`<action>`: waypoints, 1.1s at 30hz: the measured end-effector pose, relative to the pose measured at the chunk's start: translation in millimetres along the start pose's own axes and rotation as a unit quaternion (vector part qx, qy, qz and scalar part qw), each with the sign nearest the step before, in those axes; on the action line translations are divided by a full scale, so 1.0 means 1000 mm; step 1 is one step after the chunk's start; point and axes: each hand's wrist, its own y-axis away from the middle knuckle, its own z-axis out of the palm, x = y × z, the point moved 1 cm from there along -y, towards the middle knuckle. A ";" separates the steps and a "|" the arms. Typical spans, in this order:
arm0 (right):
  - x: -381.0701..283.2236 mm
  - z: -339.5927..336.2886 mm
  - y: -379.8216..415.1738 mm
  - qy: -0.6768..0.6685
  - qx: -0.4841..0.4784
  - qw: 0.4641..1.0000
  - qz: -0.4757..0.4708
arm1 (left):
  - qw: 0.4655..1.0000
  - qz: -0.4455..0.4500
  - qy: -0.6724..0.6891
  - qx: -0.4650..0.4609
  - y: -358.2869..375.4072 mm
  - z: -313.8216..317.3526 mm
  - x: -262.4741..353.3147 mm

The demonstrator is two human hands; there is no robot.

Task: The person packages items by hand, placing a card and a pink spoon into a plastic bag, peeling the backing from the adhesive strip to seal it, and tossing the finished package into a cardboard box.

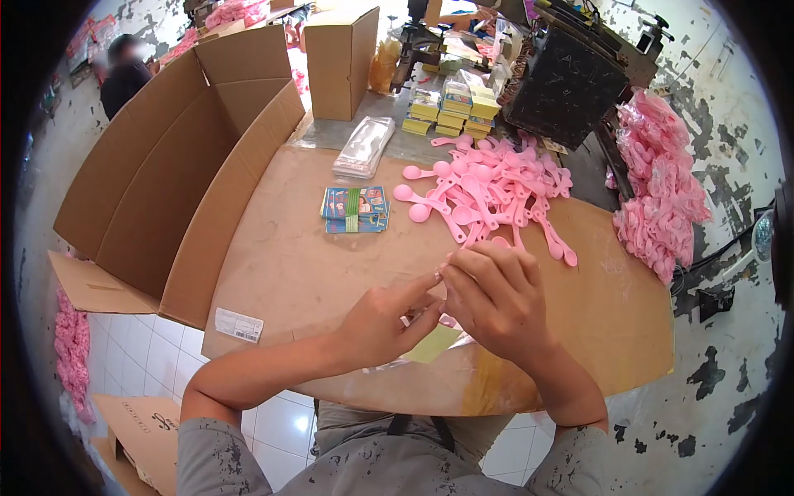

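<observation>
Close together over the near part of the cardboard-covered table, my two hands pinch at a clear plastic bag. My left hand (389,324) is closed, with its forefinger and thumb at the bag's edge. My right hand (496,302) is closed too, fingertips meeting the left forefinger. Below them hangs a pale yellow-green card (433,344), seemingly inside the bag, with a bit of pink showing above it; the fingers hide most of the rest. Just beyond my hands lies a heap of pink plastic measuring spoons (488,186).
A banded bundle of blue cards (356,209) and a stack of clear bags (365,147) lie left of the spoons. A large open carton (223,198) borders the table's left side. Card stacks (455,103), a black machine (566,83) and bagged pink items (662,182) stand beyond.
</observation>
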 end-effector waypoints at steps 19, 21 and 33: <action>0.264 -0.149 0.346 -0.132 0.039 0.903 0.408 | 0.934 -0.220 0.278 -0.038 -0.010 0.003 -0.023; 0.255 -0.146 0.386 0.420 -0.272 0.635 0.589 | 0.930 -0.232 0.281 -0.044 -0.012 0.004 -0.020; 0.066 -0.034 0.108 -0.379 -0.134 0.817 0.413 | 0.920 -0.261 0.291 -0.022 -0.010 0.015 -0.022</action>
